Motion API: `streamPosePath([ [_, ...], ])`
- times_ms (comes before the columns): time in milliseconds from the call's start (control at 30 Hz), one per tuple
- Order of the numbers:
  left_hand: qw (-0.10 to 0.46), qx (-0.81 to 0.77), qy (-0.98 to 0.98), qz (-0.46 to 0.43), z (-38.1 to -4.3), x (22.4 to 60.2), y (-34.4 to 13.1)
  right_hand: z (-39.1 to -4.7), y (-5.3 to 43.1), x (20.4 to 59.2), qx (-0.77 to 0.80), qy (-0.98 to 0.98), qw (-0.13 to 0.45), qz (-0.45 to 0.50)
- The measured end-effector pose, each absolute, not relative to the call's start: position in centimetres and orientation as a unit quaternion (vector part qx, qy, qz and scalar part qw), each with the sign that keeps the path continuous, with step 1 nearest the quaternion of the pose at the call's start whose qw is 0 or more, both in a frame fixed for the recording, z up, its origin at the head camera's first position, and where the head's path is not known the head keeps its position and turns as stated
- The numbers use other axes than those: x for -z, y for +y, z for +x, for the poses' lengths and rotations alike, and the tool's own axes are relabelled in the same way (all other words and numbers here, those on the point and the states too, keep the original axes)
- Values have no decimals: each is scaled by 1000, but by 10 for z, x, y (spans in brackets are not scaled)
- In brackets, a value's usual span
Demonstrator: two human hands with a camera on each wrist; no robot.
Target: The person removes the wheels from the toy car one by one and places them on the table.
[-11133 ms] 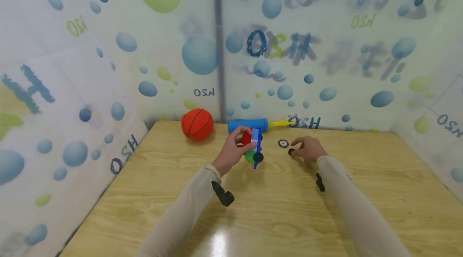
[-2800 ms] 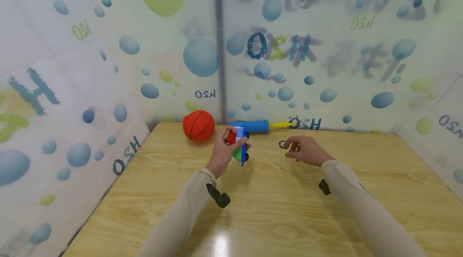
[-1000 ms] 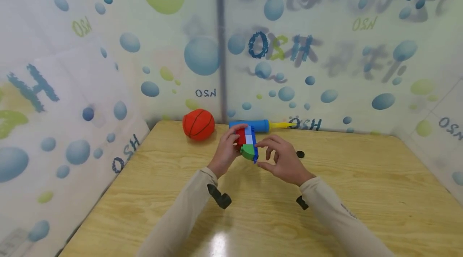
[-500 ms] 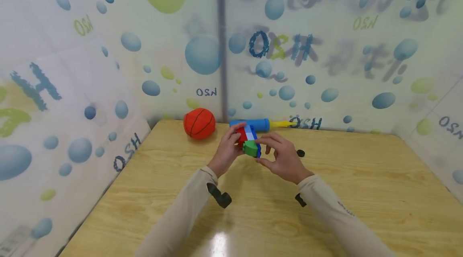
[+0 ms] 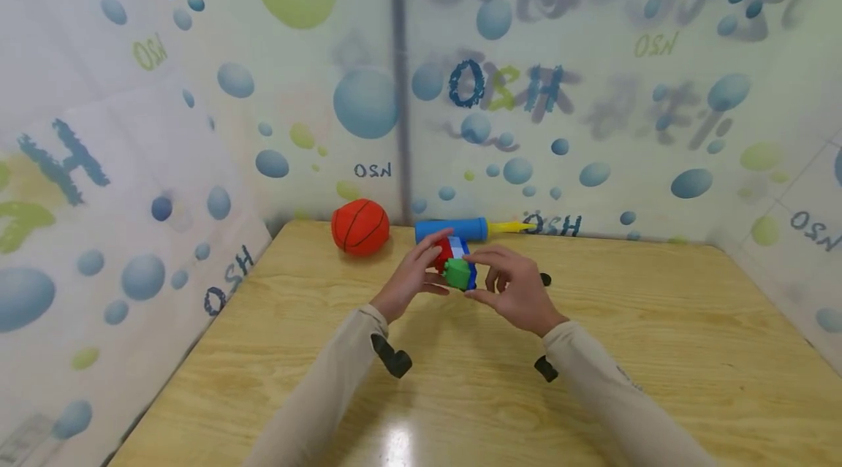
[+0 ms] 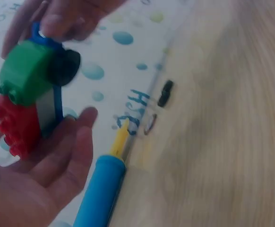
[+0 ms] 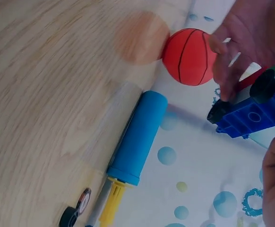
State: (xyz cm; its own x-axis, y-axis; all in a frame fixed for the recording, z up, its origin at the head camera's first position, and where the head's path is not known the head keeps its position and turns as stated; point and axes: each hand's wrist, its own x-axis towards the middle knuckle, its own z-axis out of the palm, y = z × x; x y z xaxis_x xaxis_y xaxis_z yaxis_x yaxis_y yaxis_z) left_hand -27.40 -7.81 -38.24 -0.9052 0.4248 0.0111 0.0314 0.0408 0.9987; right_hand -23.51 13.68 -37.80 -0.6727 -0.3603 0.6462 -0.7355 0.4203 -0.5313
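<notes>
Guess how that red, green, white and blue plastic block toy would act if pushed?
The blocky plastic toy would probably roll on its round black wheels. It looks stiff, given its straight-edged blue base. Its studded red block suggests snap-together parts that might separate.

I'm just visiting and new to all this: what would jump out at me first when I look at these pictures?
Probably the bright red ball with black lines, at the back left of the wooden table. Next comes the colorful block toy in red, green, white and blue, held between the left hand and right hand. Behind it, a blue pump with a yellow nozzle lies along the table's back edge.
</notes>
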Motion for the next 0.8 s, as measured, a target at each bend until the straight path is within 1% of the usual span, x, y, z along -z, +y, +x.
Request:
streamPosePath([
  [200, 121, -655, 719, 197, -271, 389, -84, -235, 138, 376, -504, -798, 149, 295],
  [267, 107, -649, 723, 209, -269, 391, -86, -232, 138, 377, -513, -796, 136, 290],
  [333, 84, -623, 743, 230, -267, 393, -86, -231, 138, 378, -515, -799, 126, 285],
  [433, 37, -552, 788, 271, -263, 394, -84, -229, 138, 379, -517, -807, 107, 264],
  [500, 0, -500, 814, 295, -261, 394, -82, -230, 139, 378, -539, -803, 85, 241],
  [600, -30, -465, 825, 321, -258, 395, -79, -231, 142, 374, -579, -789, 55, 198],
  [667, -34, -459, 822, 337, -257, 396, -75, -232, 145, 371, -599, -781, 43, 173],
  [800, -16, -472, 804, 362, -254, 397, -68, -234, 149, 367, -634, -761, 24, 134],
])
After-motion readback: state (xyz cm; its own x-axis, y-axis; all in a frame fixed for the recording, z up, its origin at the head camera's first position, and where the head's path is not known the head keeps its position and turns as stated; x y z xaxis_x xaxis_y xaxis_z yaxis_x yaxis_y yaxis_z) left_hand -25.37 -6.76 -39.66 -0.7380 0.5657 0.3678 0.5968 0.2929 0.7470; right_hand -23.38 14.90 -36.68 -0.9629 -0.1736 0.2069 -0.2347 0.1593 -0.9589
